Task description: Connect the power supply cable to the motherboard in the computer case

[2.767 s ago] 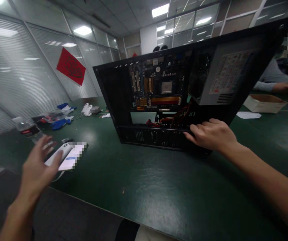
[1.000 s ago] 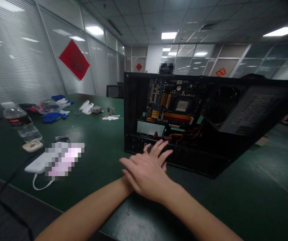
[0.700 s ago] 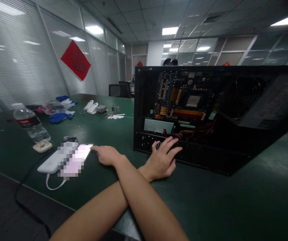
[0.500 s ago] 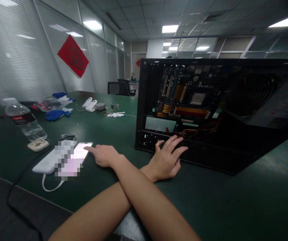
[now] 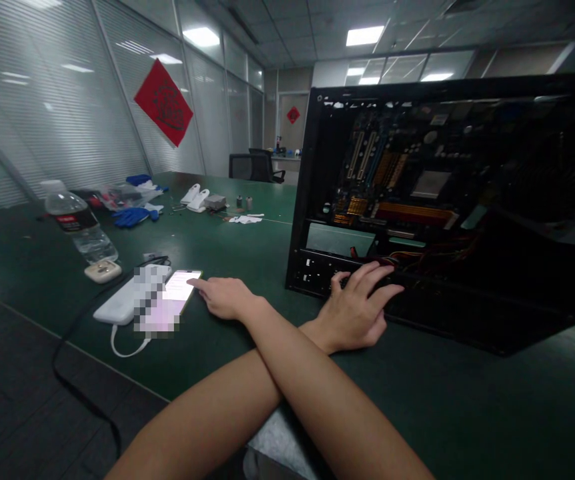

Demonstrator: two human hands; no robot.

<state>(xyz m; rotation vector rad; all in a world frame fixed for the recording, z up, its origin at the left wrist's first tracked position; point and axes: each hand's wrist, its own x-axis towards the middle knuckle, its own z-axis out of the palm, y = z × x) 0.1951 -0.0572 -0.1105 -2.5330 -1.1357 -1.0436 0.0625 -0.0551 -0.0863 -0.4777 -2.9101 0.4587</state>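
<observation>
My forearms cross, the right one over the left. My left hand (image 5: 355, 313) is open with fingers spread, resting by the lower edge of an open black computer case (image 5: 447, 297). Its fingertips are at the case's bottom panel; exact contact is hard to make out. A motherboard (image 5: 397, 177) and coloured wires (image 5: 412, 257) show inside. My right hand (image 5: 227, 298) holds nothing, its index finger stretched onto the lit screen of a phone (image 5: 175, 293), the other fingers curled. Beside the phone lies a white power bank (image 5: 125, 297), partly pixelated, with a white cable (image 5: 130, 353).
A water bottle (image 5: 80, 223) leans at the left, near a small cream-coloured case (image 5: 102, 271). Blue-and-white gloves (image 5: 135, 217), a plastic bag (image 5: 122, 197) and a grey block (image 5: 215, 203) lie farther back on the green table (image 5: 247, 253). A black cable (image 5: 82, 397) hangs over the edge.
The camera view has swung slightly left, so everything appears farther right. My right index finger stays on the phone, and my left hand stays at the computer case.
</observation>
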